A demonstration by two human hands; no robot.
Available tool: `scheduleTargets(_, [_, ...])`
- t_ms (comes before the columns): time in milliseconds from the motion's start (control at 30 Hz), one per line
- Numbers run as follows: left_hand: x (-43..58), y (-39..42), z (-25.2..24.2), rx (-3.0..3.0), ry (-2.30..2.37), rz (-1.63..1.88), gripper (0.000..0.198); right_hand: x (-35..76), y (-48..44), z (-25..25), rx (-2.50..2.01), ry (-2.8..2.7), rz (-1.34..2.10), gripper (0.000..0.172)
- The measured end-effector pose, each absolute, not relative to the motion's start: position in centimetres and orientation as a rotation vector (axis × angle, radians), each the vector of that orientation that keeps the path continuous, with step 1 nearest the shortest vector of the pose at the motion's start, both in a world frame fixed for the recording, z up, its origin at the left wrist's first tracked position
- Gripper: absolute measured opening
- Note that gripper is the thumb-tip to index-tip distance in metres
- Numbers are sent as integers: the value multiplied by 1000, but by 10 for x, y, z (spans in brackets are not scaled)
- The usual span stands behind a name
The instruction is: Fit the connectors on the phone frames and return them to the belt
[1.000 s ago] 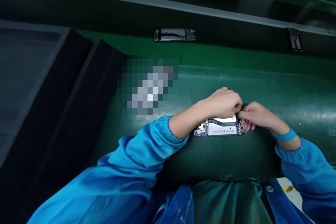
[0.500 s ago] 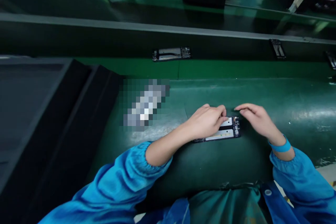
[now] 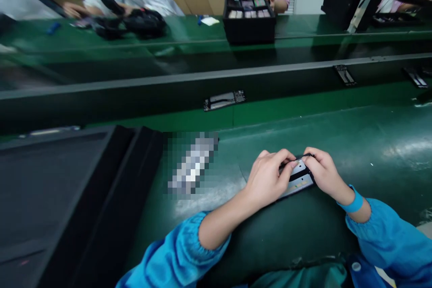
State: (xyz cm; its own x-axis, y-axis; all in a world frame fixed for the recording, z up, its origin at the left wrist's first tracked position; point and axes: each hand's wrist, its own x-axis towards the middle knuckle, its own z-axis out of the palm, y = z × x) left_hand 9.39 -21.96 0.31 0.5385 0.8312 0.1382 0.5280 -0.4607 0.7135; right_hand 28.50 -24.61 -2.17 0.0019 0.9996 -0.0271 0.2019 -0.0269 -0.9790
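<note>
An opened phone frame with a white inner plate lies on the green bench mat, tilted up at its right end. My left hand curls over its left part, fingertips pressing on the top edge. My right hand grips the frame's right end, fingers wrapped round it. Both wrists come out of blue sleeves, and a blue band sits on my right wrist.
A second phone frame rides on the dark conveyor belt beyond the mat, with two others at the right. A black tray fills the left. Across the belt, a person in pink handles a black parts box.
My right hand, which hovered open beside the frame, has closed on its right end. The frame's right end has lifted. The view has tilted up to show the far bench.
</note>
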Motion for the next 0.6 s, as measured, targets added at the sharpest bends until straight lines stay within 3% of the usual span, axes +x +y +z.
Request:
scheduleTargets(67, [87,-202,-5,2213,1109,586,24,290,-230,-30,-1428,-1102,1204,18])
scheduleTargets(133, [71,-166,-15,2288,1273,499,50,299,-202,-38,-1453,-817,1249,17])
scheduleTargets(367, [-21,-12,-16,2183,1935,179,93,327,-103,-48,-1401,-550,1270,21])
scheduleTargets(600, [-51,14,-25,2297,1948,-4,49,319,-86,-64,-1345,-472,1319,18])
